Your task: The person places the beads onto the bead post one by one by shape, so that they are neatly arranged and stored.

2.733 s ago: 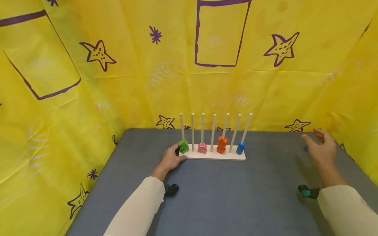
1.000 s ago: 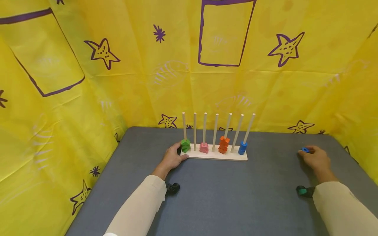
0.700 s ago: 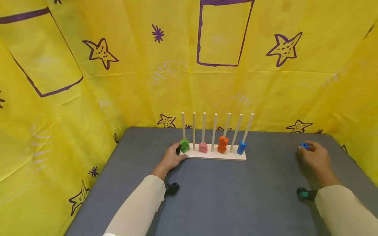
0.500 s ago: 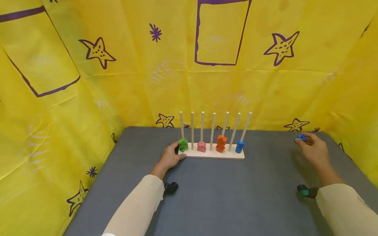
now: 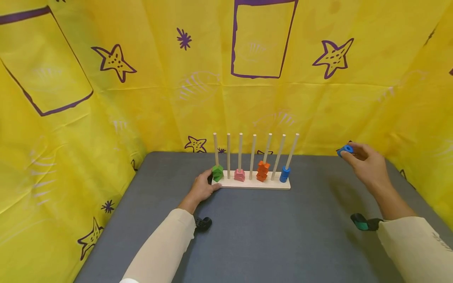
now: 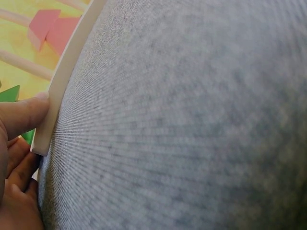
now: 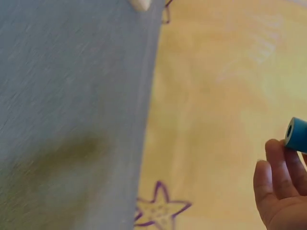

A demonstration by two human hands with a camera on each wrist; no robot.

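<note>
My left hand (image 5: 201,188) grips the left end of a pale wooden base (image 5: 255,184) with several upright pegs. In the left wrist view the thumb lies along the edge of the base (image 6: 60,91). Green beads (image 5: 217,173), a pink bead stack (image 5: 239,175), orange beads (image 5: 262,171) and blue beads (image 5: 284,174) sit on separate pegs; other pegs between them are bare. Off to the right, my right hand (image 5: 369,165) pinches a loose blue cylindrical bead (image 5: 344,151) above the table. Its hole shows in the right wrist view, where the bead (image 7: 298,135) is cut by the frame edge.
A grey cloth-covered table (image 5: 269,232) lies under both arms. Behind it and to the sides hangs a yellow curtain (image 5: 159,98) with purple starfish drawings. Dark straps (image 5: 366,223) with small devices sit at the wrists.
My right hand came down to the blue bead on the table, pinched it, then lifted it and moved left toward the pegs. The left hand has kept its grip on the base.
</note>
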